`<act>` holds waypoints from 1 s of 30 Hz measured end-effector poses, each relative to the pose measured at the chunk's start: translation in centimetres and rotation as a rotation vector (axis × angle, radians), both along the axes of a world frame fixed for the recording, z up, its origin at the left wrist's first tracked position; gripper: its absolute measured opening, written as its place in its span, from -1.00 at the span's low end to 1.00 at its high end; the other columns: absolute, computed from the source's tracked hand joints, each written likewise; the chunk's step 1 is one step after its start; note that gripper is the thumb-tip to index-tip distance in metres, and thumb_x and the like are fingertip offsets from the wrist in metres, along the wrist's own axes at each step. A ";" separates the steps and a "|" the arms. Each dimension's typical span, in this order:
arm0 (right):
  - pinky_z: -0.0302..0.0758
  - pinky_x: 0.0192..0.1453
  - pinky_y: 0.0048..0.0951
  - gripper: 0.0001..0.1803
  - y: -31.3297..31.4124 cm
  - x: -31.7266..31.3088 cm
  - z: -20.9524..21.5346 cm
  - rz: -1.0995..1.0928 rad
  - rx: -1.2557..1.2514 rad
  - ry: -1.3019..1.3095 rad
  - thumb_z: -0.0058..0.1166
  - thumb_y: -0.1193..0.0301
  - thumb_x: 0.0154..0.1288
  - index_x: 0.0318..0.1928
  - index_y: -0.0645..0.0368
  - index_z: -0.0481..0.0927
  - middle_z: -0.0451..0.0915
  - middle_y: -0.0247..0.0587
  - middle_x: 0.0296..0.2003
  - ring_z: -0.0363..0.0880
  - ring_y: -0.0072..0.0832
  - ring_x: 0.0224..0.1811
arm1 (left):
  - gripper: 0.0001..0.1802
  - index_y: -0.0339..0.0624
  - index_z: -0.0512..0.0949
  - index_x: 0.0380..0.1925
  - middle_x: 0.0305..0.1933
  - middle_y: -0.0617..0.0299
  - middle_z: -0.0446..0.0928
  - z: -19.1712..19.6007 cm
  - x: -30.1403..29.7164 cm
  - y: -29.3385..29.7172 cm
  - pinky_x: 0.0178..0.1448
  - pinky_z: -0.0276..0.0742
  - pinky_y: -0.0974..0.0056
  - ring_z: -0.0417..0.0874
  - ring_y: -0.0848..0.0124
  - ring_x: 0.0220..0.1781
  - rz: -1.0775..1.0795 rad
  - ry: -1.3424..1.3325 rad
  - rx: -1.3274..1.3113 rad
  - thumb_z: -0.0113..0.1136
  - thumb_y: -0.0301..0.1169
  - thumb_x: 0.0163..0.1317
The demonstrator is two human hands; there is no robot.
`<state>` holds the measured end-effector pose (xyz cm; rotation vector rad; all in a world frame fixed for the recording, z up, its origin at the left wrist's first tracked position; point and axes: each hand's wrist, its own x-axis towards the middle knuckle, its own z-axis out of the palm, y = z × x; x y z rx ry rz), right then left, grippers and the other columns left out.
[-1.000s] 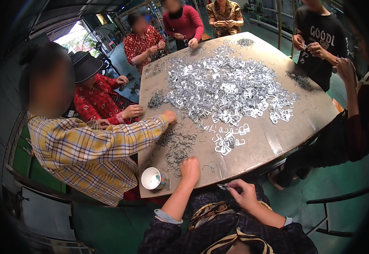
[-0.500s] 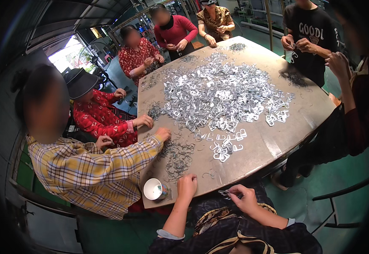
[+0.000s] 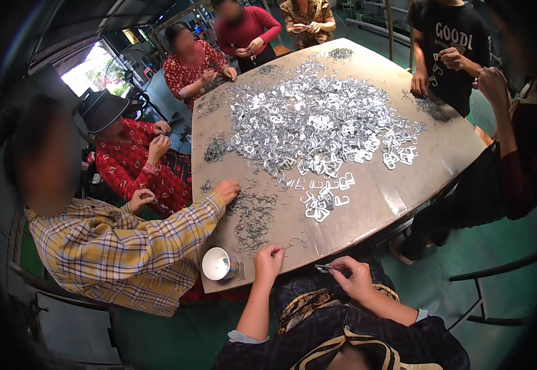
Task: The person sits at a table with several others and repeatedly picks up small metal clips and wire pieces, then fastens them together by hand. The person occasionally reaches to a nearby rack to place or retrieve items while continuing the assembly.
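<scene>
Above the table's near edge, my left hand (image 3: 268, 260) is closed, its fingertips pinched beside a few loose thin wire hooks (image 3: 299, 241). Whatever is between those fingertips is too small to make out. My right hand (image 3: 355, 280) pinches some small silvery metal clips (image 3: 323, 268) just off the edge, over my lap. Nearest to it on the table lies a small group of flat, loop-shaped metal clips (image 3: 319, 206). To the left of that group, dark wire hooks (image 3: 253, 225) are spread in a loose heap.
A large pile of metal clips (image 3: 318, 123) covers the middle of the brown table (image 3: 379, 228). A paper cup (image 3: 216, 264) stands at the near left corner. Beside it, a co-worker's plaid sleeve (image 3: 157, 231) reaches in. Other people work around the table. A chair (image 3: 496, 271) stands right.
My left hand has lifted slightly from the tabletop, its fingertips now pinched together. My right hand still holds the clips in about the same place. The view has shifted a little.
</scene>
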<state>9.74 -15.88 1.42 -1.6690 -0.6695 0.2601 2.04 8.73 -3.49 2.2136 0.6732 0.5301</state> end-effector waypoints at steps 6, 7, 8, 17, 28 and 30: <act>0.60 -0.22 -0.50 -0.83 0.0 0.1 0.1 0.003 0.005 0.011 0.24 0.63 0.13 -0.23 0.31 0.62 0.70 -0.11 -0.38 0.73 -0.43 -0.30 | -0.90 -0.28 0.64 -0.41 -0.34 -0.01 0.59 1.1 0.8 -2.2 -0.17 0.57 0.02 0.66 0.04 -0.27 -0.015 0.171 0.425 0.21 -0.50 0.08; 0.60 -0.21 -0.51 -0.83 -0.1 0.0 0.0 0.002 0.008 0.014 0.24 0.63 0.13 -0.23 0.31 0.62 0.70 -0.11 -0.38 0.73 -0.43 -0.30 | -0.92 -0.28 0.63 -0.44 -0.35 -0.03 0.59 1.2 1.1 -2.4 -0.18 0.58 0.03 0.66 0.03 -0.29 -0.026 0.232 0.487 0.20 -0.51 0.08; 0.61 -0.21 -0.52 -0.84 -0.1 -0.1 -0.1 0.003 0.011 0.010 0.24 0.64 0.13 -0.24 0.31 0.62 0.70 -0.13 -0.37 0.72 -0.46 -0.31 | -0.93 -0.28 0.63 -0.47 -0.37 -0.04 0.59 1.3 1.4 -2.5 -0.19 0.59 0.04 0.66 0.02 -0.31 -0.037 0.293 0.548 0.19 -0.51 0.07; 0.62 -0.15 -0.50 -0.80 -0.2 -0.3 0.2 0.003 0.055 0.044 0.22 0.66 0.16 -0.17 0.33 0.60 0.69 -0.12 -0.32 0.73 -0.44 -0.25 | -0.91 -0.29 0.57 -0.52 -0.33 -0.07 0.60 1.9 2.9 -2.1 -0.21 0.59 -0.01 0.66 -0.03 -0.29 -0.062 0.434 0.548 0.09 -0.53 0.01; 0.62 -0.13 -0.53 -0.80 -0.6 -0.5 0.0 -0.017 0.064 0.056 0.23 0.67 0.14 -0.19 0.31 0.59 0.69 -0.18 -0.33 0.71 -0.51 -0.25 | -0.94 -0.32 0.53 -0.48 -0.40 -0.07 0.57 2.4 2.8 -1.8 -0.23 0.62 0.06 0.67 0.02 -0.31 -0.103 0.384 0.684 0.06 -0.57 0.09; 0.62 -0.13 -0.54 -0.80 -0.6 -0.5 -0.1 -0.016 0.068 0.056 0.23 0.67 0.15 -0.18 0.31 0.60 0.69 -0.18 -0.33 0.71 -0.51 -0.25 | -0.94 -0.32 0.52 -0.48 -0.40 -0.07 0.57 2.2 2.7 -1.3 -0.23 0.62 0.05 0.67 0.00 -0.31 -0.131 0.388 0.673 0.06 -0.57 0.08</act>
